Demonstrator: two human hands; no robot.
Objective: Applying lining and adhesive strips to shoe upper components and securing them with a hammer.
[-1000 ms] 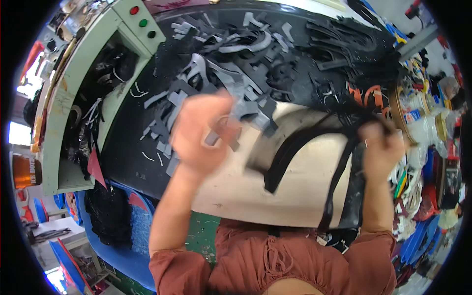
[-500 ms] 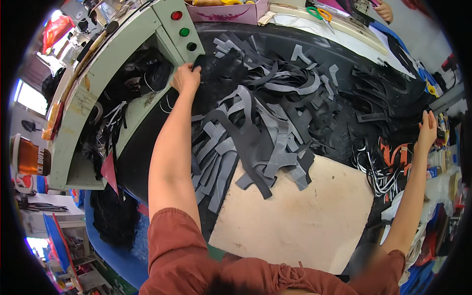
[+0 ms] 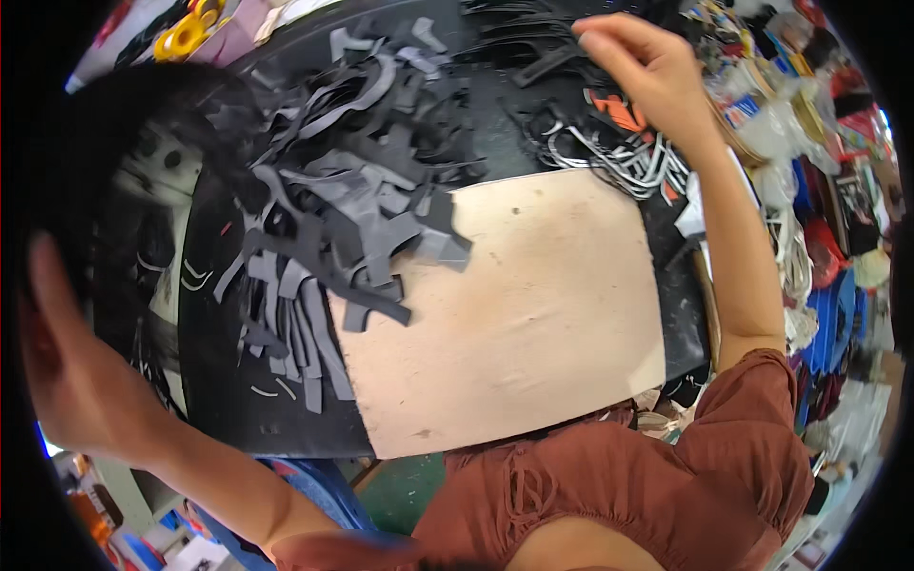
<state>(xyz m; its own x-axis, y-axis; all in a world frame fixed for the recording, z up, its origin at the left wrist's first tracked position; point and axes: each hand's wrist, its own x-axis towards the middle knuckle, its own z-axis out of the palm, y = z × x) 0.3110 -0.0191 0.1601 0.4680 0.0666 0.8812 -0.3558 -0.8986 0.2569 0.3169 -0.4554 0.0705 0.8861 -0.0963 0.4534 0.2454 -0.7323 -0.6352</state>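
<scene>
A heap of grey and black cut strips (image 3: 352, 200) lies on the black tabletop (image 3: 214, 400) and spills onto the corner of a tan board (image 3: 524, 314). My left hand (image 3: 71, 381) is raised close to the camera at the left edge, blurred, with a dark blurred mass (image 3: 105, 143) above it; whether it holds anything is unclear. My right hand (image 3: 638, 67) hovers at the far side with its fingers loosely bent and nothing in them, above a bundle of white-edged loops and orange pieces (image 3: 619, 147).
Yellow-handled scissors (image 3: 186, 33) lie at the far left. More black strips (image 3: 533, 38) sit at the back. Crowded coloured goods and bags (image 3: 838, 247) fill the right side. Blue bins (image 3: 314, 485) stand below the table's near edge.
My left hand has drawn back from the far left of the table to near the camera. My right hand has moved from the right edge to above the loops at the back.
</scene>
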